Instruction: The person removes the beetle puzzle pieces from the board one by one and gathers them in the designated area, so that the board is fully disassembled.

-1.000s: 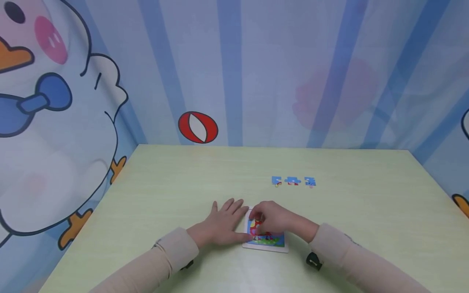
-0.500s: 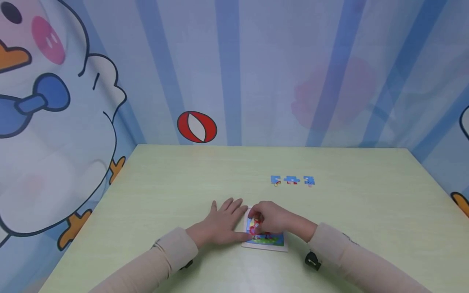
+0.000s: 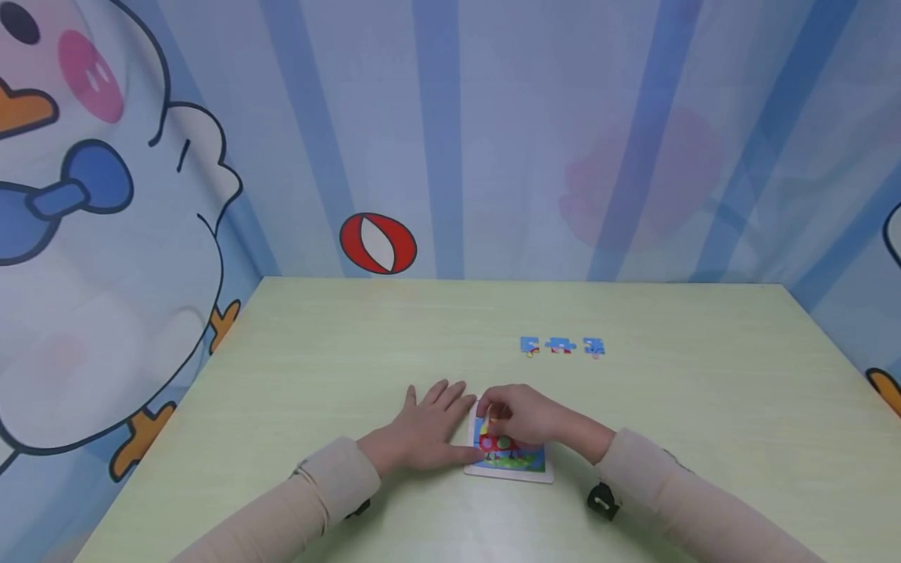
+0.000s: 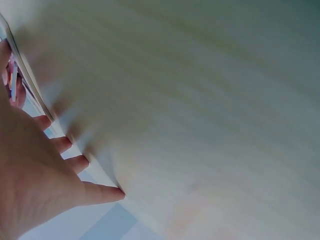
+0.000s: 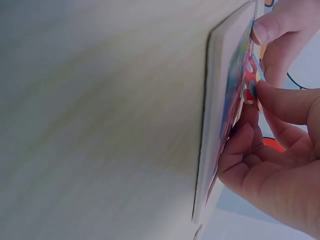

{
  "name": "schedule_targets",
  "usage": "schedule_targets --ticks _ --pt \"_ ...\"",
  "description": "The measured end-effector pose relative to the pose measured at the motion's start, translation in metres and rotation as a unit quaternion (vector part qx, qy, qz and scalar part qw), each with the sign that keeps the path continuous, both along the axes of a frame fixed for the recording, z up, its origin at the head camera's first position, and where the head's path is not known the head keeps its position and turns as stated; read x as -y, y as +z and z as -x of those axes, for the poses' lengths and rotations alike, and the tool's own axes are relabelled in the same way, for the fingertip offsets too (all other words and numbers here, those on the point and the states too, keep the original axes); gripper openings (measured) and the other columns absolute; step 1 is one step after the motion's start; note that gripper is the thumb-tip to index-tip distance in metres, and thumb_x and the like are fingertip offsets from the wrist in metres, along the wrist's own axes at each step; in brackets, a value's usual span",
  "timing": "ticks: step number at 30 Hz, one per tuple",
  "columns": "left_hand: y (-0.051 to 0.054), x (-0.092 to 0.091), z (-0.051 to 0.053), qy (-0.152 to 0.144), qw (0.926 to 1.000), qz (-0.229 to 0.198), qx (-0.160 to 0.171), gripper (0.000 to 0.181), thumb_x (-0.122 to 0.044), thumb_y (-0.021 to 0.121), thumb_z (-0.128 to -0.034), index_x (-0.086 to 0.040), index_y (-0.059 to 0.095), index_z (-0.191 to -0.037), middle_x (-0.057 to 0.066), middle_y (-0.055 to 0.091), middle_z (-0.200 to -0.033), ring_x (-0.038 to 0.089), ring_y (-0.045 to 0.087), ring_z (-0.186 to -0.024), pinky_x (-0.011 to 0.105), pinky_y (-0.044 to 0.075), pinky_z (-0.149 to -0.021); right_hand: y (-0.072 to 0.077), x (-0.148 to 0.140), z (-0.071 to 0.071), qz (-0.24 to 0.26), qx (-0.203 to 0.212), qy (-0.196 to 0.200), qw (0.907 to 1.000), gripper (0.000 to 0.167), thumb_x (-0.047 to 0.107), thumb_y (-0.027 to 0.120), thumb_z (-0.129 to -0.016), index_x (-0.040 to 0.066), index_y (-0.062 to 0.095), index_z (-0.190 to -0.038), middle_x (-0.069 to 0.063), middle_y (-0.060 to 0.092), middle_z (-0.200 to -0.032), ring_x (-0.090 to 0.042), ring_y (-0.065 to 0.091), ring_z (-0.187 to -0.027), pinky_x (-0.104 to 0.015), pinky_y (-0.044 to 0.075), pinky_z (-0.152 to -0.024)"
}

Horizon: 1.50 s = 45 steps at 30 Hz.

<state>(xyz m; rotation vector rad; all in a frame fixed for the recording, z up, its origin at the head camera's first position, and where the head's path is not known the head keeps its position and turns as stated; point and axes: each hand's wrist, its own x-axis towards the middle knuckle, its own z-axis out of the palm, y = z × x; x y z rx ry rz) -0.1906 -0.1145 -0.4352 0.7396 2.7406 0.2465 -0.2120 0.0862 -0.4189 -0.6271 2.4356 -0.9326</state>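
A small jigsaw board [image 3: 517, 475] with a pale rim and a colourful picture lies on the table between my hands. My right hand [image 3: 526, 416] pinches a red, yellow and blue puzzle piece [image 5: 253, 82] between thumb and finger. In the right wrist view the piece stands tilted at the picture's face; whether it touches the board is unclear. Fingers spread, my left hand [image 3: 431, 434] rests on the table at the board's left, its thumb on the board's edge. The right hand covers the picture's upper right part.
Three loose puzzle pieces lie in a row beyond the board: a left one [image 3: 529, 345], a middle one [image 3: 561, 345] and a right one [image 3: 594, 345]. The pale green table [image 3: 352, 328] ends at a printed blue curtain [image 3: 507, 156].
My right hand has shifted and lifted slightly, and more of the red spotted picture shows below it. The left hand stays in place on the board's edge.
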Motion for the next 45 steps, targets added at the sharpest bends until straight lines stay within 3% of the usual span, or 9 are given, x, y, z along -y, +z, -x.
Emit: schedule_targets --ticks 19,28,36,45 --pt "0.004 0.000 0.000 0.009 0.9999 0.004 0.009 0.086 -0.068 0.051 -0.0914 -0.016 0.032 -0.157 0.008 0.022 -0.167 0.036 0.016 -0.154 0.074 0.015 -0.115 0.001 -0.011 0.005 0.040 -0.005 0.028 0.9988 0.011 0.005 0.062 -0.096 0.011 0.066 -0.105 0.000 0.060 -0.084 -0.014 0.055 -0.081 -0.028 0.048 -0.077" --pt "0.004 0.000 0.000 0.010 0.9999 0.002 0.007 0.087 -0.069 0.051 -0.0906 -0.016 0.032 -0.156 0.008 0.023 -0.167 0.036 0.017 -0.154 0.074 0.015 -0.115 0.021 -0.024 0.018 0.059 -0.043 0.028 0.9969 0.014 0.003 0.059 -0.097 0.006 0.066 -0.109 -0.004 0.064 -0.089 -0.015 0.055 -0.079 -0.028 0.048 -0.074" --pt "0.004 0.000 0.000 0.013 0.9999 -0.001 0.010 0.087 -0.068 0.052 -0.0904 -0.016 0.032 -0.157 0.008 0.022 -0.167 0.036 0.016 -0.155 0.073 0.013 -0.115 0.044 -0.038 0.033 0.057 -0.071 0.022 0.9956 0.015 0.002 0.059 -0.097 0.003 0.065 -0.111 -0.010 0.065 -0.088 -0.029 0.060 -0.082 -0.029 0.049 -0.072" --pt "0.004 0.001 0.000 0.011 0.9999 -0.003 0.009 0.087 -0.068 0.052 -0.0903 -0.016 0.032 -0.157 0.007 0.022 -0.167 0.035 0.016 -0.155 0.073 0.013 -0.116 0.045 -0.052 0.050 0.070 -0.077 0.014 0.9945 0.017 0.000 0.057 -0.098 -0.003 0.064 -0.113 -0.014 0.066 -0.087 -0.033 0.061 -0.081 -0.031 0.048 -0.071"
